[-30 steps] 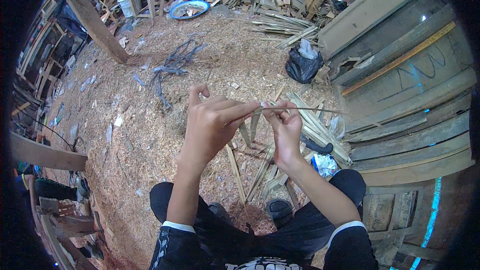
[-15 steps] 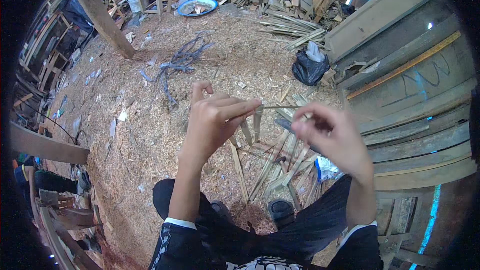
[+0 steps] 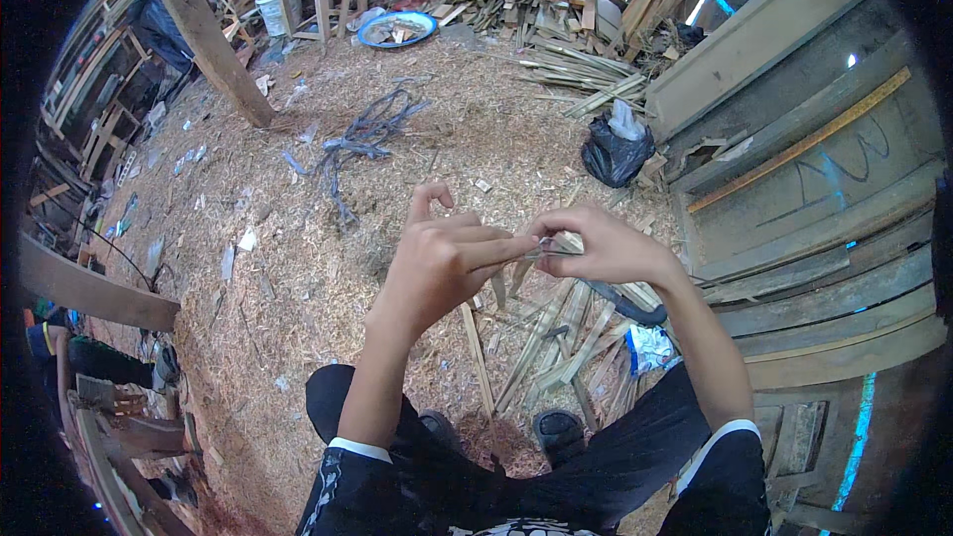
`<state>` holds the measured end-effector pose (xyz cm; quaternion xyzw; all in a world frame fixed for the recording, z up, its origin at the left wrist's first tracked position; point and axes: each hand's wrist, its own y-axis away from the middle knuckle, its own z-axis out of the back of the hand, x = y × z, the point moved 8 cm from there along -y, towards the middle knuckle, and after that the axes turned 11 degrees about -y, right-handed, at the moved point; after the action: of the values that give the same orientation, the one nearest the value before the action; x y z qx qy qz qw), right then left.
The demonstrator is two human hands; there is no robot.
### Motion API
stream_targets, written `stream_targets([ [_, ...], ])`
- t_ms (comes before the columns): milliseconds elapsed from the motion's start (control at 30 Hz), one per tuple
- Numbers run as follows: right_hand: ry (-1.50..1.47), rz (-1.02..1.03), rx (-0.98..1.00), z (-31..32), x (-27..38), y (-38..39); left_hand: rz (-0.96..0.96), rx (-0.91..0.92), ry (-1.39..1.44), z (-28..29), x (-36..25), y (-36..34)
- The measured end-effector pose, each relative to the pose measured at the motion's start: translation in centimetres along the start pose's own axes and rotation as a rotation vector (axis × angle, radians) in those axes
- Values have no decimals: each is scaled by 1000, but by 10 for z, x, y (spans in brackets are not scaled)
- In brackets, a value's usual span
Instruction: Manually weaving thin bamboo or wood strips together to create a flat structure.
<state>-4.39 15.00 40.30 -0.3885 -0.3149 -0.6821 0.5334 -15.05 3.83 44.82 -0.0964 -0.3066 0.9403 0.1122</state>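
In front of my body, my left hand (image 3: 437,256) is closed, its index finger and thumb pinching while the little finger sticks up. My right hand (image 3: 617,246) is curled, with thumb and fingertips meeting those of the left. Between them runs a thin dark strand (image 3: 558,253), gripped by both hands; whether it is cord, wire or a band I cannot tell. Just below the left fingers show the ends of pale wooden strips (image 3: 518,276). Whether the left hand also holds these is hidden.
Loose wooden sticks (image 3: 531,352) lie by my feet, near a blue-and-white packet (image 3: 650,347). Beyond are a black plastic bag (image 3: 615,154), tangled grey strips (image 3: 367,134) and a blue-rimmed basin (image 3: 397,30). A wooden post (image 3: 213,40) leans at left; boards (image 3: 794,179) line the right.
My right hand has come leftward to the left fingertips, and the strand that was stretched between the hands is now short. My left hand has shifted slightly right and down in view.
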Motion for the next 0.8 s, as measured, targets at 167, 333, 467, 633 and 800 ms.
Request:
stream_targets([
  [167, 148, 108, -78, 0, 17, 10, 17, -11, 32, -1, -2, -1],
  [333, -171, -238, 141, -14, -15, 12, -16, 13, 22, 0, -8, -2],
  [467, -251, -166, 193, -9, -1, 17, -22, -11, 51, 2, -17, -6],
  [633, -615, -215, 169, -10, -3, 15, -5, 45, 39, -4, -17, -4],
  [800, -606, -183, 61, 2, -15, 10, -56, -33, 43, -4, -24, -7],
])
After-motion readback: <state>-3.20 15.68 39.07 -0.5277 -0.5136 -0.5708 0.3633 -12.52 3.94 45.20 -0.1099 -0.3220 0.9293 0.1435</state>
